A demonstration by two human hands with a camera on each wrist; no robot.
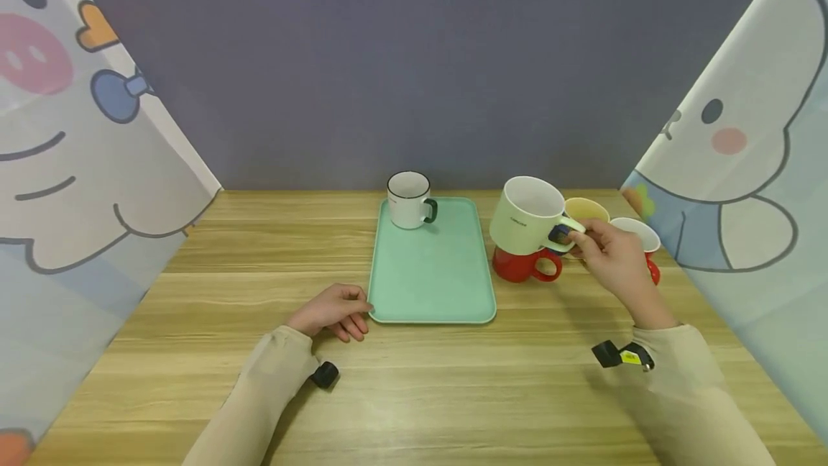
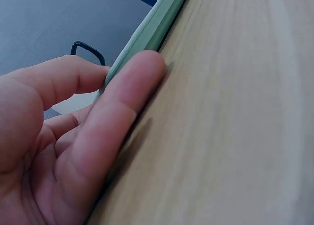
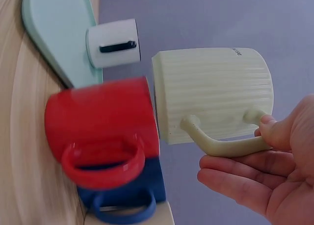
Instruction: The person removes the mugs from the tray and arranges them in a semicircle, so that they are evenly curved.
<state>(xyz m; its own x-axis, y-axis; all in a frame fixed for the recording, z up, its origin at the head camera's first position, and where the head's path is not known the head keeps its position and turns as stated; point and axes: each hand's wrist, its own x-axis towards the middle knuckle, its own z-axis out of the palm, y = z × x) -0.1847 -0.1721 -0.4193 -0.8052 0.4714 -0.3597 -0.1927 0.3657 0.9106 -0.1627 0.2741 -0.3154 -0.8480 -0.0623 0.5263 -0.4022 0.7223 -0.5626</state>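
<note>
My right hand (image 1: 614,261) pinches the handle of a pale green ribbed mug (image 1: 524,229), held upright in the air. Just beneath it a red mug (image 3: 98,127) stands on the table, right of a mint green tray (image 1: 433,279). The right wrist view shows a gap between the two mugs. At the tray's near left corner, my left hand (image 1: 333,310) holds the rim, thumb on its edge and a finger (image 2: 105,132) along the outer side. A white mug (image 1: 404,213) with a black rim and dark handle stands at the tray's back left.
Behind the red mug is a dark blue mug (image 3: 122,186), mostly hidden in the head view. A yellow mug (image 1: 587,208) and a red mug with a white inside (image 1: 652,268) stand farther right. A grey wall (image 1: 414,70) closes the back of the wooden table (image 1: 453,394).
</note>
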